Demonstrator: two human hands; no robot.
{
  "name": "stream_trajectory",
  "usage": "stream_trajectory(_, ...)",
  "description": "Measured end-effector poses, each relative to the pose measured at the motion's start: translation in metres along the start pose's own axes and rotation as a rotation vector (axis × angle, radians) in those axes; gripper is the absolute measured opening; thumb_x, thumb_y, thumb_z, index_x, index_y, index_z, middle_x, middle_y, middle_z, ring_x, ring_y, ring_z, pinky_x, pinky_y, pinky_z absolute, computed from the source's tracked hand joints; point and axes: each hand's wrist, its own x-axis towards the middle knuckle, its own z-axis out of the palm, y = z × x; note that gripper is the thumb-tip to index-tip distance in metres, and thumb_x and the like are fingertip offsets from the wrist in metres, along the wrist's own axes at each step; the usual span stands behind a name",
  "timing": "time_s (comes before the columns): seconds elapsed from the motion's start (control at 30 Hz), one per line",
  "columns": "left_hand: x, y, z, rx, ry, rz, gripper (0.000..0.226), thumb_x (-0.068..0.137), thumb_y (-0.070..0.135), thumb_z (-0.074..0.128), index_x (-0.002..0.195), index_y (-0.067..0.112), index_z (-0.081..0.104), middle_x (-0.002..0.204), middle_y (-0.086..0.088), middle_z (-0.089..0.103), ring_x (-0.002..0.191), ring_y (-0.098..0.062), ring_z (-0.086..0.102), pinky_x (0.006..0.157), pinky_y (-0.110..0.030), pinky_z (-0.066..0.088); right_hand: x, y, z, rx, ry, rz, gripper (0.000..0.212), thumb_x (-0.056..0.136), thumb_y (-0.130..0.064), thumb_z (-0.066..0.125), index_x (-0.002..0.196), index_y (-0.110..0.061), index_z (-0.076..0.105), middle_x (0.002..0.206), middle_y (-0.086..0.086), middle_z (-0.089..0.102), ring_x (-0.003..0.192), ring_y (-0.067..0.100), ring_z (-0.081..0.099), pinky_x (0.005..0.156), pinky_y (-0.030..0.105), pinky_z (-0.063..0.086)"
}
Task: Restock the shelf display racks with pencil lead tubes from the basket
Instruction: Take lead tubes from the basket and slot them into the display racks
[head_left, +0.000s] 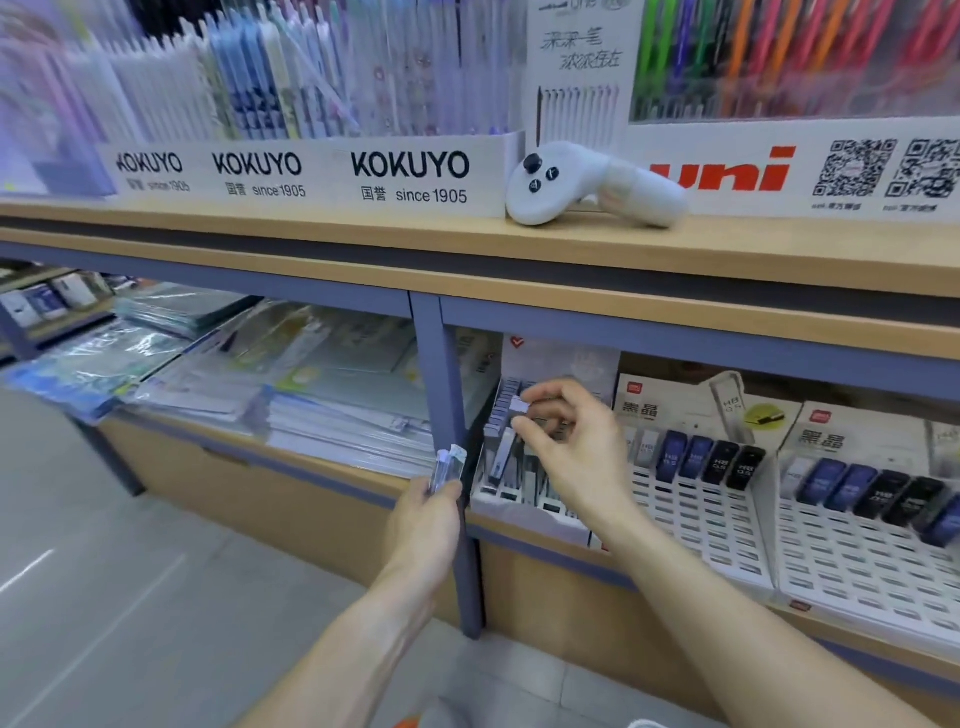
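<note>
The long wooden shelf unit (571, 254) filled the wall in front of the person, its blue-grey upright post (452, 415) splitting the lower level into two bays. On the top board stood the pen displays: a white KOKUYO-branded holder (311, 176) packed with pale pens on the left, and a uni display (779, 171) with bright coloured pens on the right. A white handheld controller (587, 182) lay on the board between them, touching the board's surface just in front of the signs. In the left lower bay lay stacks of plastic-wrapped notebooks (260, 384). The right lower bay held the slanted white display racks (727, 514); two of them carried short rows of dark blue and black lead tubes (711, 457) near their upper ends, with many bare slots below. The leftmost rack (509, 499), just beside the post, held grey tubes standing in rows. The right hand (571, 441) reached over this leftmost rack, its thumb and fingers pinching a single small pale lead tube (521, 404) above the rows. The left hand (426, 519) hung lower, in front of the post, with its fingers curled round a small bundle of clear lead tubes (448, 467) whose ends stuck up above the fist. The basket could not be made out with any certainty.
</note>
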Motion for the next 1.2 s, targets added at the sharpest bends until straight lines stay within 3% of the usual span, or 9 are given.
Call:
stream_trajectory(0.13, -0.001, 0.005, -0.001, -0.081, -0.034, -0.154, 0.026, 0.096, 0.028, 0.047, 0.087, 0.014, 0.067, 0.059, 0.002, 0.046, 0.048, -0.016, 0.034, 0.048, -0.028, 0.023, 0.001, 0.014, 0.011, -0.167, -0.015, -0.152, 0.021, 0.084, -0.020, 0.080, 0.098, -0.029, 0.067, 0.085, -0.017, 0.069, 0.092, 0.003, 0.063, 0.078, 0.020, 0.046)
stream_trajectory(0.27, -0.007, 0.009, -0.001, -0.151, -0.054, -0.191, 0.030, 0.100, 0.026, 0.042, 0.096, 0.010, 0.067, 0.063, 0.001, 0.045, 0.047, -0.015, 0.033, 0.043, -0.023, 0.023, -0.004, 0.025, 0.023, -0.269, -0.016, -0.246, 0.024, 0.083, -0.019, 0.081, 0.101, -0.031, 0.069, 0.086, -0.014, 0.063, 0.093, 0.001, 0.058, 0.077, 0.008, 0.037)
stream_trajectory(0.53, -0.004, 0.009, 0.000, -0.207, -0.088, -0.208, 0.028, 0.103, 0.025, 0.048, 0.111, 0.007, 0.069, 0.079, -0.004, 0.059, 0.049, -0.014, 0.045, 0.044, -0.024, 0.034, -0.002, 0.026, 0.029, -0.269, -0.047, -0.265, 0.022, 0.084, -0.023, 0.080, 0.100, -0.033, 0.068, 0.093, -0.008, 0.057, 0.089, 0.000, 0.063, 0.079, 0.018, 0.048)
stream_trajectory(0.63, -0.003, 0.009, 0.001, -0.245, -0.113, -0.194, 0.027, 0.104, 0.024, 0.050, 0.113, 0.006, 0.067, 0.085, -0.008, 0.061, 0.050, -0.016, 0.049, 0.044, -0.025, 0.038, 0.006, 0.025, 0.032, -0.315, -0.034, -0.262, 0.021, 0.085, -0.025, 0.079, 0.101, -0.033, 0.067, 0.089, -0.015, 0.063, 0.093, 0.002, 0.059, 0.077, 0.025, 0.047)
stream_trajectory(0.77, -0.003, 0.009, -0.001, -0.289, -0.120, -0.172, 0.019, 0.105, 0.022, 0.050, 0.110, 0.008, 0.063, 0.086, -0.011, 0.065, 0.050, -0.017, 0.052, 0.045, -0.026, 0.041, 0.011, 0.018, 0.036, -0.311, -0.033, -0.253, 0.022, 0.081, -0.020, 0.081, 0.098, -0.030, 0.069, 0.082, -0.029, 0.057, 0.093, 0.014, 0.063, 0.079, 0.039, 0.053)
stream_trajectory(0.9, -0.005, 0.011, -0.002, -0.295, -0.127, -0.178, 0.020, 0.105, 0.023, 0.051, 0.110, 0.009, 0.065, 0.083, -0.009, 0.065, 0.049, -0.015, 0.052, 0.045, -0.026, 0.044, 0.010, 0.020, 0.035, -0.289, -0.043, -0.248, 0.023, 0.080, -0.018, 0.083, 0.096, -0.030, 0.071, 0.085, -0.025, 0.054, 0.092, 0.011, 0.064, 0.081, 0.038, 0.054)
stream_trajectory(1.0, -0.006, 0.012, -0.004, -0.323, -0.125, -0.210, 0.027, 0.104, 0.023, 0.051, 0.108, 0.005, 0.070, 0.081, -0.009, 0.065, 0.048, -0.016, 0.051, 0.046, -0.027, 0.043, 0.010, 0.024, 0.031, -0.378, -0.039, -0.291, 0.017, 0.081, -0.026, 0.083, 0.094, -0.030, 0.074, 0.087, -0.019, 0.056, 0.084, 0.007, 0.055, 0.073, 0.030, 0.049)
stream_trajectory(1.1, -0.007, 0.013, -0.005, -0.334, -0.131, -0.220, 0.030, 0.104, 0.022, 0.048, 0.106, 0.004, 0.072, 0.082, -0.010, 0.066, 0.049, -0.016, 0.052, 0.047, -0.028, 0.044, 0.010, 0.028, 0.030, -0.532, -0.044, -0.401, 0.012, 0.081, -0.027, 0.083, 0.091, -0.027, 0.075, 0.090, -0.015, 0.065, 0.092, 0.014, 0.046, 0.072, 0.031, 0.041)
stream_trajectory(1.2, -0.008, 0.013, -0.006, -0.357, -0.143, -0.217, 0.032, 0.103, 0.021, 0.046, 0.107, 0.004, 0.073, 0.081, -0.010, 0.066, 0.050, -0.017, 0.052, 0.048, -0.029, 0.044, 0.011, 0.029, 0.028, -0.617, -0.044, -0.371, 0.015, 0.079, -0.025, 0.084, 0.093, -0.026, 0.078, 0.096, -0.010, 0.061, 0.097, 0.017, 0.047, 0.075, 0.033, 0.045)
